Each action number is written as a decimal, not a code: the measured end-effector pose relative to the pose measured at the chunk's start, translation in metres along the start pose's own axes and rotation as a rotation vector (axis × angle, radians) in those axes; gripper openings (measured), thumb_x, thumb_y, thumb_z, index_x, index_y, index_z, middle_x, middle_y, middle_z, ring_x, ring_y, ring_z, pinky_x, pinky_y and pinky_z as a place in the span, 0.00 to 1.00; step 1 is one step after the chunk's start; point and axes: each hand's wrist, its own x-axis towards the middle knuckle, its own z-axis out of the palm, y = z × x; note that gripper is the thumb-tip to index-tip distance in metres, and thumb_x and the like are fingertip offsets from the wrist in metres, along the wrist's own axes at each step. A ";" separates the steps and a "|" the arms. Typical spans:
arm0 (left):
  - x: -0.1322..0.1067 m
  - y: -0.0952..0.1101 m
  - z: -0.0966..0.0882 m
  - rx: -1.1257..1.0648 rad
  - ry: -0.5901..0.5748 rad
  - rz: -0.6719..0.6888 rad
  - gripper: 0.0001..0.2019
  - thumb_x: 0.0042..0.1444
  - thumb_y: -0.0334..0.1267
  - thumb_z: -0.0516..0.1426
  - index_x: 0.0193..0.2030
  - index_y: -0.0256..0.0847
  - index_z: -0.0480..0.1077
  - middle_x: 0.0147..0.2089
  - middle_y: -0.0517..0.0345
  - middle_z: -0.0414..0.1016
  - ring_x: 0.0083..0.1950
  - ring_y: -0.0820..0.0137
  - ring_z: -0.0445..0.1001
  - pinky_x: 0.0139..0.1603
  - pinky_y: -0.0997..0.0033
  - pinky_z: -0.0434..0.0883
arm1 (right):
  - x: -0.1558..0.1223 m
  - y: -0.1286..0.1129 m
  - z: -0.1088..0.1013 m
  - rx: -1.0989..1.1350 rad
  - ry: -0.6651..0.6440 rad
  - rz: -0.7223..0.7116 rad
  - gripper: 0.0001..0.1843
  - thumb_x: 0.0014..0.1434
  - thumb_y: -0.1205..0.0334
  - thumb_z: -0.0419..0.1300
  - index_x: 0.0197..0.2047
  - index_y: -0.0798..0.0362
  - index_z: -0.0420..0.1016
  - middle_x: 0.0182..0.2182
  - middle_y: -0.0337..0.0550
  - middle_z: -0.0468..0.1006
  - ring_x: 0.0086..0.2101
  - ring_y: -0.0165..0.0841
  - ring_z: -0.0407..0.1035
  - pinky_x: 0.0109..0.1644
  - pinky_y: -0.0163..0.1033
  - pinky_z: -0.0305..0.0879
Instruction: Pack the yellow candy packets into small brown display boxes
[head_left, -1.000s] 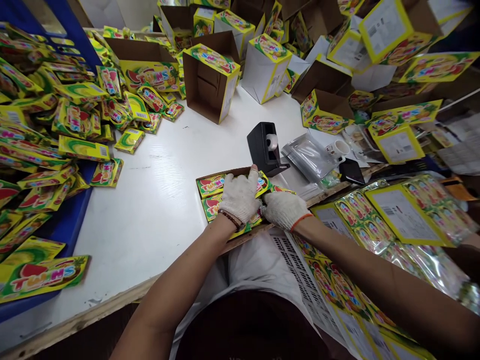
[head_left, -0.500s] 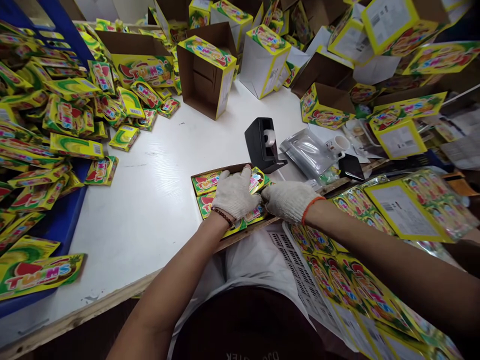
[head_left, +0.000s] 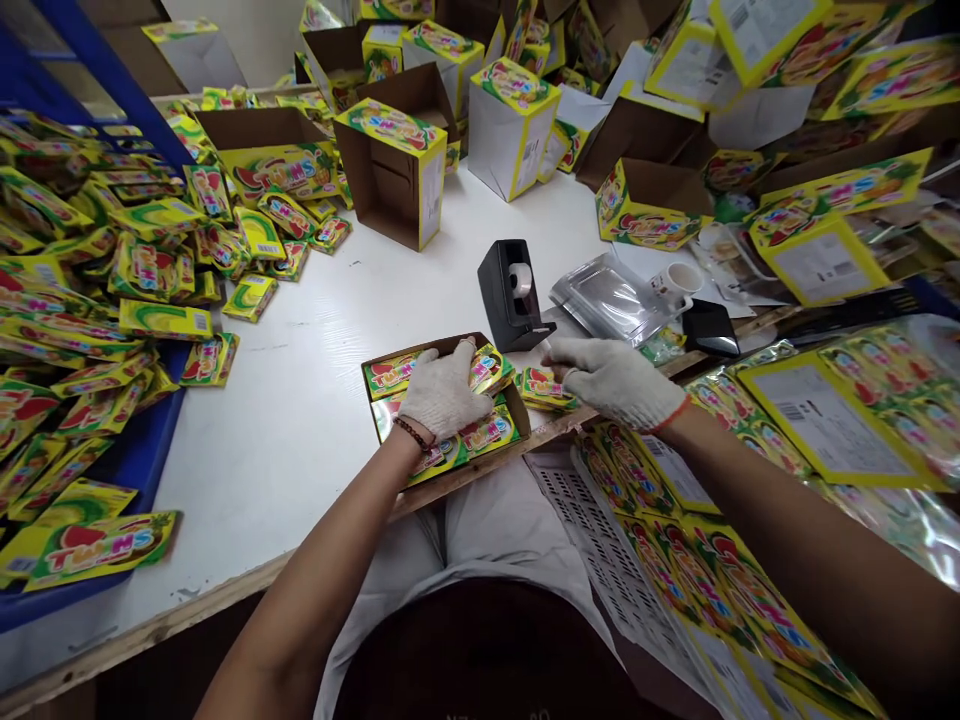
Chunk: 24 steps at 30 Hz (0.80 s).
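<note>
My left hand (head_left: 446,390), in a white knit glove, lies with fingers spread over small packs (head_left: 487,432) inside a shallow open box (head_left: 519,410). The box sits at the table's front edge, and the hand covers part of its contents. My right hand (head_left: 619,380), also gloved, is at the front tip of a black tape dispenser (head_left: 510,297). Its thumb and fingers are drawn together; what is between them is too small to make out. Under those fingertips, just right of the box, another yellow-green pack (head_left: 541,390) lies on the table.
Loose packs (head_left: 154,265) heap over a blue crate (head_left: 161,420) on the left. Display boxes (head_left: 405,165) crowd the back. Right of the dispenser are silver pouches (head_left: 611,295), a mug (head_left: 675,285) and a black phone-like object (head_left: 709,327). Below is a white basket (head_left: 600,530).
My right hand has left the box's right side and moved right to the dispenser's tip, uncovering the box's right end and the pack beside it. My left hand stays on the packs.
</note>
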 end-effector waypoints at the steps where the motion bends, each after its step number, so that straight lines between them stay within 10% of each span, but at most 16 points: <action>1: -0.001 0.000 -0.002 0.022 -0.026 0.028 0.32 0.47 0.44 0.62 0.60 0.38 0.65 0.42 0.49 0.80 0.46 0.53 0.74 0.56 0.57 0.65 | 0.000 0.013 0.002 -0.004 0.035 0.053 0.18 0.61 0.67 0.52 0.52 0.52 0.77 0.41 0.42 0.81 0.39 0.34 0.73 0.44 0.35 0.65; 9: -0.006 0.003 -0.005 0.146 -0.056 0.103 0.20 0.47 0.42 0.61 0.47 0.38 0.70 0.40 0.47 0.78 0.44 0.52 0.76 0.51 0.54 0.69 | 0.015 0.051 0.053 -0.123 -0.111 -0.046 0.34 0.52 0.64 0.63 0.63 0.59 0.67 0.58 0.57 0.71 0.55 0.45 0.67 0.56 0.41 0.62; 16: -0.014 -0.012 0.005 -0.626 0.232 -0.054 0.31 0.54 0.46 0.61 0.63 0.40 0.61 0.55 0.48 0.75 0.54 0.58 0.75 0.56 0.56 0.72 | 0.012 0.053 0.031 -0.027 -0.084 -0.055 0.27 0.54 0.68 0.62 0.58 0.58 0.72 0.51 0.52 0.77 0.49 0.40 0.71 0.52 0.37 0.64; 20: -0.013 -0.021 0.007 -0.984 0.309 -0.045 0.29 0.55 0.46 0.62 0.61 0.40 0.62 0.53 0.51 0.75 0.52 0.62 0.76 0.53 0.62 0.74 | -0.005 0.020 0.002 0.037 0.046 -0.315 0.27 0.56 0.63 0.63 0.60 0.55 0.71 0.51 0.49 0.77 0.48 0.39 0.71 0.53 0.39 0.64; 24: -0.010 -0.025 0.008 -1.031 0.359 -0.051 0.26 0.55 0.47 0.61 0.58 0.41 0.63 0.52 0.52 0.75 0.50 0.63 0.76 0.51 0.63 0.74 | -0.001 -0.039 0.006 -0.310 -0.118 -0.654 0.18 0.57 0.67 0.60 0.51 0.54 0.77 0.46 0.53 0.78 0.47 0.42 0.70 0.51 0.44 0.63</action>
